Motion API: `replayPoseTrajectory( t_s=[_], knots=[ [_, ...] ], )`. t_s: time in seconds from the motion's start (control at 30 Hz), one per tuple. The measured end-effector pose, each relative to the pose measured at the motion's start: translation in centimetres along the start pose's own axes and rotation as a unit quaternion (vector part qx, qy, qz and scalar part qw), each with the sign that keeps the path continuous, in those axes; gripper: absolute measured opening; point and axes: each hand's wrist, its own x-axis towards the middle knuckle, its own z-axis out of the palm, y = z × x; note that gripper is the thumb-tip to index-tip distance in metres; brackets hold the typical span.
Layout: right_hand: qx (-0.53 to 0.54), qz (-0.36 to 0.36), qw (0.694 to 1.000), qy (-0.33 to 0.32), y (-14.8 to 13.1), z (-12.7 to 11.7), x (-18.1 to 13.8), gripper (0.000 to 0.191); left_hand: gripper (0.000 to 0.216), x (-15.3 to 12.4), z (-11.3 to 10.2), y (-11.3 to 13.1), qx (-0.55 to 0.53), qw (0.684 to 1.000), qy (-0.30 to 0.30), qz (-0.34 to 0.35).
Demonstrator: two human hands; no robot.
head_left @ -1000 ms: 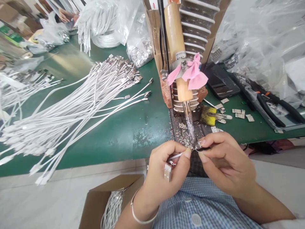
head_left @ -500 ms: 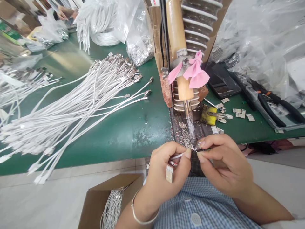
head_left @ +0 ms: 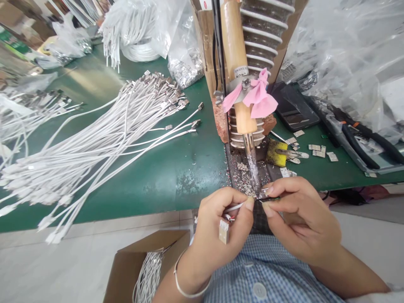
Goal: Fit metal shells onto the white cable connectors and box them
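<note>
My left hand (head_left: pixel 221 227) pinches a white cable (head_left: pixel 235 207) near its stripped end, just under the tip of the soldering iron (head_left: pixel 251 158). A USB plug (head_left: pixel 224 232) with wires at its top rests in the same hand, against the palm side of the thumb. My right hand (head_left: pixel 303 219) is closed, its fingertips on a small silver metal piece (head_left: pixel 264 192) that looks like a plug. A thin dark strip lies below it, between the fingers; I cannot make out its kind. Both hands' fingertips almost meet at the iron's tip.
The iron is clamped tip-down beside a ribbed hose (head_left: pixel 263 38). Finished-looking cables (head_left: pixel 94 130) lie heaped at left. A yellow sponge (head_left: pixel 277 152), loose plugs (head_left: pixel 318 151), a phone (head_left: pixel 295 107) and pliers (head_left: pixel 362 134) sit at right. A cardboard box (head_left: pixel 126 269) stands below the table.
My right hand has shifted very slightly, and its thumb sits a little farther right. My left hand stays almost still. Another person's hand at the top left has mostly gone from view.
</note>
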Motion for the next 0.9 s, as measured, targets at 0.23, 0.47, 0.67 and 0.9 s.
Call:
replayPoseTrajectory(
  t_s=[0.23, 0.47, 0.67, 0.9],
  knots=[
    [0.000, -0.013, 1.000, -0.008, 0.01, 0.04, -0.04, 0.026, 0.015, -0.10, 0.03, 0.05, 0.002, 1.000, -0.005, -0.007],
    [-0.014, -0.022, 1.000, -0.003, 0.01, 0.11, -0.14, 0.027, 0.014, -0.24, 0.11, 0.09, 0.021, 1.000, -0.012, -0.003],
    [0.000, 0.003, 1.000, 0.005, -0.13, 0.12, -0.12, 0.025, 0.017, 0.03, 0.09, 0.34, 0.014, 1.000, -0.001, -0.001],
    [-0.002, -0.002, 1.000, 0.000, -0.11, -0.01, -0.18, 0.024, 0.016, 0.01, 0.00, 0.20, 0.018, 1.000, -0.002, 0.000]
  ],
)
